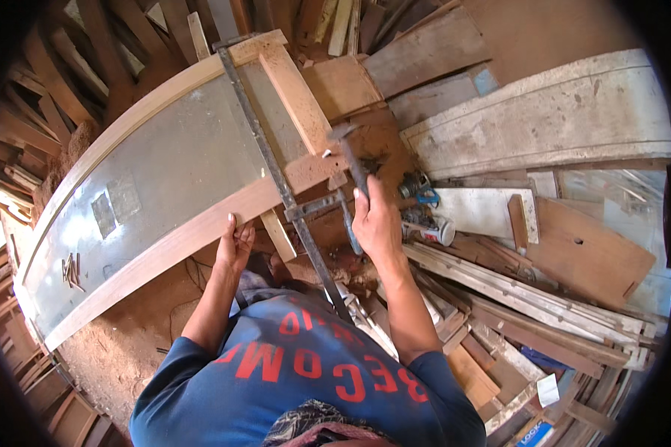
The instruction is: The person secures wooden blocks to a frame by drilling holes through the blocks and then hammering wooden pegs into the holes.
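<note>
Basically, biggest item is the wooden door frame [164, 246], long and curved-looking through the lens, lying flat over dirt floor and scrap, with a grey glass panel [164, 164] set between its two rails. A pale cross rail [294, 93] runs across the frame's end, near the top of view. A long metal bar clamp [276, 175] spans the frame diagonally, from the far corner down past the near rail toward the person. Left hand [235, 242] lies flat on the near rail's edge, fingers [231, 223] stretched out, gripping nothing, just pressing on wood. Right hand [376, 223] is closed around the handle of a hammer [348, 156], head up, sitting just beside the joint where cross rail meets near rail, right next to the clamp bar; can't tell if the head touches wood. Stacked planks [537, 298] and a big weathered board [552, 112] sit to the right. Small glue can [432, 231] lies near the right hand.
</note>
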### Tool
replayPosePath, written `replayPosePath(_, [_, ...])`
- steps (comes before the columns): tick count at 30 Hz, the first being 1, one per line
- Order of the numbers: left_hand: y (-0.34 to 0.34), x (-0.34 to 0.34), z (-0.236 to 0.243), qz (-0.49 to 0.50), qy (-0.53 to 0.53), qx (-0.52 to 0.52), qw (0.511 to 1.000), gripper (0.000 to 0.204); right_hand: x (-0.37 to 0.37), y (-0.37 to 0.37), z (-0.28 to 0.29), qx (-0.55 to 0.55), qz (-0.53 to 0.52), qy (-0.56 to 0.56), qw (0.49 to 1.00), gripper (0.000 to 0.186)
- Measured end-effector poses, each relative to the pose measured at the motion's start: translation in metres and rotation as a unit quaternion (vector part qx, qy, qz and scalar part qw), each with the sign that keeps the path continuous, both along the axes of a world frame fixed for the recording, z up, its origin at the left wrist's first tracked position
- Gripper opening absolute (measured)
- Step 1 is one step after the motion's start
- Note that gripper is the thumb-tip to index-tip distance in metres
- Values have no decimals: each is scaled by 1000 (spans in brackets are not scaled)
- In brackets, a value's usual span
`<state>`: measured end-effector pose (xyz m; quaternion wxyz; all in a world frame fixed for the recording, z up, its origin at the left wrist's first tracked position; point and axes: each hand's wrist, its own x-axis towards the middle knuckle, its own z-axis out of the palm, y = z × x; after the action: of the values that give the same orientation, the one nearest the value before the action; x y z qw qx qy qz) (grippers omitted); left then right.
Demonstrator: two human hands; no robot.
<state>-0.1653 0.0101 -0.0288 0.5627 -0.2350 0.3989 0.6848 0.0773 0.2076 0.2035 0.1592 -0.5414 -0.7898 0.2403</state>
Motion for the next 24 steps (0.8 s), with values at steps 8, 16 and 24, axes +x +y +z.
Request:
replayPosePath(8, [-8,-19,1,-93,-152,148,973,37,-5,2,-43,-124,-26,-108,986,30])
replayPosePath(16, [203,-53,139,-503,552,179,640,45,13,-25,-17,-103,-163,75,978,34])
replayPosePath(24, [401,48,10,-551,715,323,283,61,-8,-47,-42,8,-176,99,979,21])
